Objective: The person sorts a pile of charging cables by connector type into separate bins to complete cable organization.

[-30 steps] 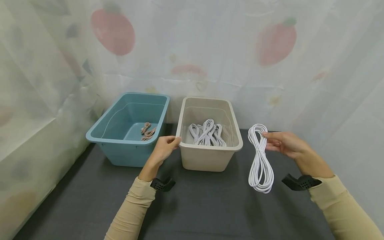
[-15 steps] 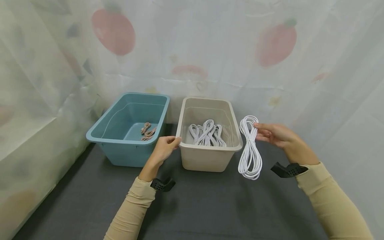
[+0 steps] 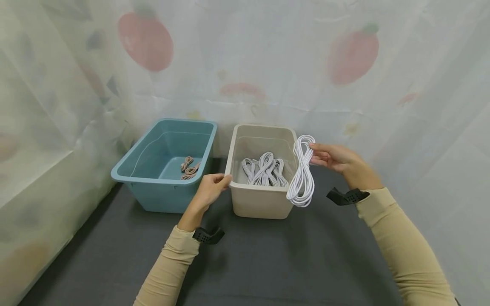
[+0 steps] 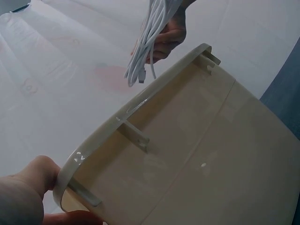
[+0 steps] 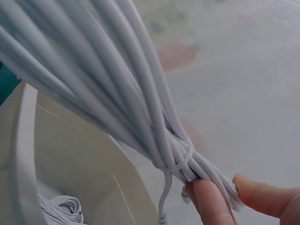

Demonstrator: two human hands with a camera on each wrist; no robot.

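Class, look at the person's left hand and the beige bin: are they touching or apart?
Touching. The left wrist view shows the left hand pinching the beige bin by its rim, thumb over the lip.

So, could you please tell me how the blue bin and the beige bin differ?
The blue bin holds a few small pinkish cords; the beige bin holds white cables. The left hand grips the beige bin's rim; nobody touches the blue one. Both are open, rectangular and standing side by side.

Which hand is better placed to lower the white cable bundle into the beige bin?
Right hand: it pinches the white cable bundle over the beige bin rim. Left hand grips the bin's corner.
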